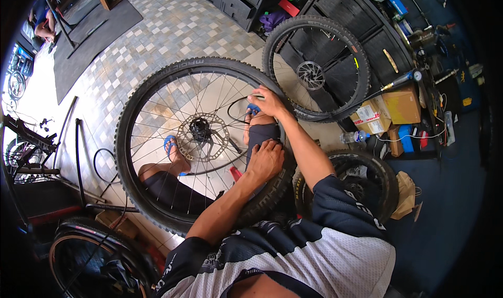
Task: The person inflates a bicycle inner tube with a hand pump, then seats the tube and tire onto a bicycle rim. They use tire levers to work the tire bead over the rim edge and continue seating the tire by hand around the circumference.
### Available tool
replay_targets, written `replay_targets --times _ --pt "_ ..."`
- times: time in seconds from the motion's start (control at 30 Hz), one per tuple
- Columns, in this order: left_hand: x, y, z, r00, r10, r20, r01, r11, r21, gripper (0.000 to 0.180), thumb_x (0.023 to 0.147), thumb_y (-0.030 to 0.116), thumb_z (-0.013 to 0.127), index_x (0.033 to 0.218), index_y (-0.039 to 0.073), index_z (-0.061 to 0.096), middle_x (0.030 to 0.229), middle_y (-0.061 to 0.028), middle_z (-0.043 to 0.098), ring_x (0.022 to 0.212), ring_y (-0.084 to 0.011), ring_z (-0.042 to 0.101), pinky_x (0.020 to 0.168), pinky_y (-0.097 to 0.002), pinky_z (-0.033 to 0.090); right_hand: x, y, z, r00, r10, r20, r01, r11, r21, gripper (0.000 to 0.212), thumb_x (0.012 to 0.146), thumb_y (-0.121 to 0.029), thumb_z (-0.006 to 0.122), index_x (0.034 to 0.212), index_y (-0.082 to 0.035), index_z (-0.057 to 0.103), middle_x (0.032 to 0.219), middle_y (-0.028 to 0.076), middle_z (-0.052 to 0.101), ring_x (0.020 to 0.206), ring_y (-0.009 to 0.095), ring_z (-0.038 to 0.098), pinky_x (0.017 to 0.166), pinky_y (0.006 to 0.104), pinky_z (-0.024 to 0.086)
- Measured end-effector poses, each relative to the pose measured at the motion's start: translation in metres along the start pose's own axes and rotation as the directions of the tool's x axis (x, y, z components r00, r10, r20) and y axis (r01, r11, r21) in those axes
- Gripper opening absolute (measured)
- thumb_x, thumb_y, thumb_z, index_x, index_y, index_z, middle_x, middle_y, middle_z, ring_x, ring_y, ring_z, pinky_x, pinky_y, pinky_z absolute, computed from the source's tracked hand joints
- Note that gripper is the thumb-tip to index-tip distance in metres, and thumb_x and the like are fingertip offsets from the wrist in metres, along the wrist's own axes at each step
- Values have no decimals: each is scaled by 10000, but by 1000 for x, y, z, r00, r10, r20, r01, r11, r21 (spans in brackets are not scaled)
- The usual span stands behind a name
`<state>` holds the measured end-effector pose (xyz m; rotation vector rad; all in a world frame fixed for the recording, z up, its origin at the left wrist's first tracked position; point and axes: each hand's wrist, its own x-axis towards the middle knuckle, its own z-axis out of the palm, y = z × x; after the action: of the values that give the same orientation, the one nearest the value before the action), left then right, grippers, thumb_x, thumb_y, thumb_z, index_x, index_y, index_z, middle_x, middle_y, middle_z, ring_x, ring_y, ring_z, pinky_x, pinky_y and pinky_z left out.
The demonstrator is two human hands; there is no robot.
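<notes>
Across two legs (262,136): one wheel (199,129)

Wheel, one: tyred, tilted over the legs, above the tiled floor (178,17); one rotor (213,152) at its hub.

Hands, two. Left hand (266,161): fingers curled over the wheel's lower right edge; how firm the grip, cannot tell. Right hand (267,101): fingers bent at the wheel's upper right edge, beside one black loop (228,109); whether it holds the loop, cannot tell.

Sandals (169,141), two, blue.

Further wheels, at least three: second wheel (310,76), with rotor, by a black cabinet (361,15) at the floor's upper right; third wheel (389,185), lower right, beside one paper bag (404,196); fourth wheel (91,229), floor's lower left corner.

Cartons (402,103), at least three, right of the second wheel; one clear bottle (353,136) nearby.

Mat (97,41), dark, one: floor's upper left corner. Another person (42,20), one, beyond its left edge.
</notes>
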<state>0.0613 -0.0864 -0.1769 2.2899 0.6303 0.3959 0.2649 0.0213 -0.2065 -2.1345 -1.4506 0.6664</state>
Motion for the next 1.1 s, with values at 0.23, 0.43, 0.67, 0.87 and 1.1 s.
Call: replay_targets --times 0.23,0.43,0.67,0.87,1.1 --pt "6 4 -16 996 -32 88 33 999 -11 297 993 233 633 1190 18 691 1266 -166 688 1229 -364 630 1028 -519 525 -116 -28 -50 894 -139 -425 47 974 -220 588 953 -388 744 1326 54 641 1255 266 715 1143 416 700 962 440 555" --pt "25 -3 -81 995 -99 15 101 978 -182 343 978 234 698 1230 2 722 1182 -234 742 1061 -415 724 925 -438 595 -174 13 -40 853 519 -58 -473 814 336 779 905 -427 806 1463 49 544 1350 224 681 1254 316 652 1075 374 486" --pt "29 -1 -207 937 -215 -275 153 961 -231 301 1045 183 678 1279 -2 722 1164 -149 784 1064 -202 747 927 -365 584 -178 32 -39 841 530 105 -464 607 645 663 952 -370 777 1442 33 583 1285 159 698 1117 244 675 1010 358 515" --pt "-47 -33 -279 921 -262 -288 223 961 -163 340 1017 216 697 1273 -7 720 1188 -194 771 1088 -308 762 975 -407 597 -177 40 -32 844 523 119 -445 560 699 596 979 -370 751 1408 25 625 1226 122 720 1052 211 690 963 332 532" --pt "-209 -103 -294 635 -617 -465 761 602 241 542 1000 354 706 1398 -4 624 1381 -233 641 1293 -398 616 1101 -484 471 -179 43 -37 871 485 75 -395 604 692 537 970 -382 756 1331 7 676 1163 90 731 1017 187 657 924 342 516"
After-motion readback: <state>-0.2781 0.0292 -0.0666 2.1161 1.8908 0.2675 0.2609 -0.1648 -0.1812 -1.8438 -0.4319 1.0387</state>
